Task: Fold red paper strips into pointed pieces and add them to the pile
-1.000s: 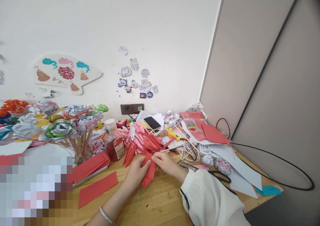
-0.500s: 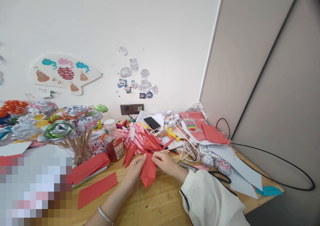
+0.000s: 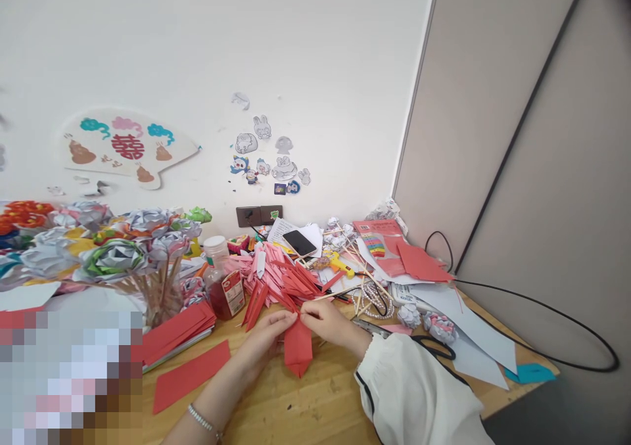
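Observation:
A folded piece of red paper (image 3: 298, 348) hangs between my two hands, its pointed end toward me. My left hand (image 3: 269, 333) pinches its far edge from the left. On the right, my right hand (image 3: 325, 323) has its fingers closed on the same far edge. Just beyond my fingers lies a heap of pink and red folded paper strips (image 3: 276, 274). A flat red paper strip (image 3: 192, 376) rests on the wooden table (image 3: 325, 412) left of my left forearm.
Paper flowers (image 3: 118, 254) on sticks stand at the left, near a stack of red paper (image 3: 177, 330) and a jar (image 3: 217, 290). Behind the heap lie a phone (image 3: 299, 242) and a yellow glue gun (image 3: 341, 265). Black-handled scissors (image 3: 436, 348) and white sheets (image 3: 473, 327) lie right.
The red paper has turned to hang straighter, and its point has shifted slightly right and toward me. Both hands still grip its far end, and the left fingers have moved slightly right.

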Motion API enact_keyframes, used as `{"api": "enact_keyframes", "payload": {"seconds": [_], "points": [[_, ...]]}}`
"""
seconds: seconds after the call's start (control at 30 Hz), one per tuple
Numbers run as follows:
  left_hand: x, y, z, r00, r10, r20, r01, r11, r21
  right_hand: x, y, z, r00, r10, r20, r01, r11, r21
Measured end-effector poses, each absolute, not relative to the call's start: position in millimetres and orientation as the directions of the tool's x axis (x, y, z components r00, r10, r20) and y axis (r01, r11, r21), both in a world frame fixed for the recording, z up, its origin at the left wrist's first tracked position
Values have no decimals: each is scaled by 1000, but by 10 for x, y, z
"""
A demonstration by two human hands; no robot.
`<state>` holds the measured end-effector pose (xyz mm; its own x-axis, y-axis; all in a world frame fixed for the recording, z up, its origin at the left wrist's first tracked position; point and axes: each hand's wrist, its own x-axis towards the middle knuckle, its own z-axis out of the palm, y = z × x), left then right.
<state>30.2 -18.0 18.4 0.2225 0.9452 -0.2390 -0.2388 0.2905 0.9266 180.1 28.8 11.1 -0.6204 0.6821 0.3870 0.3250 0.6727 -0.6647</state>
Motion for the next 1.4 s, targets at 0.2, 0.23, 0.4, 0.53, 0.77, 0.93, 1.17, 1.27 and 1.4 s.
{"api": "enact_keyframes", "payload": {"seconds": [0.2,0.23,0.4,0.53,0.77,0.93,1.17,1.27,1.4], "points": [[304,-177,209,205,947,-247,-186,286,940,1816,275,138,-652,661,372,302,676,-672],[306,-179,210,204,948,-245,-177,282,943,1818,277,132,-654,659,371,308,680,-666],[288,-173,197,234,936,-262,-100,291,951,1821,294,93,-682,633,366,335,715,-614],[251,-169,207,268,933,-239,-35,257,966,1831,288,101,-713,611,344,319,720,-617],[201,-170,250,361,925,-118,165,61,984,1850,288,99,-731,619,287,324,685,-652],[185,-171,280,381,921,-86,280,-27,960,1848,305,76,-737,628,251,315,648,-693],[174,-146,229,388,916,-104,316,-26,949,1860,305,99,-759,618,204,287,599,-747],[177,-131,199,370,921,-122,308,2,952,1863,291,122,-775,600,197,273,599,-752],[173,-126,207,404,908,-108,313,-26,949,1862,276,139,-784,593,183,270,592,-759]]}}
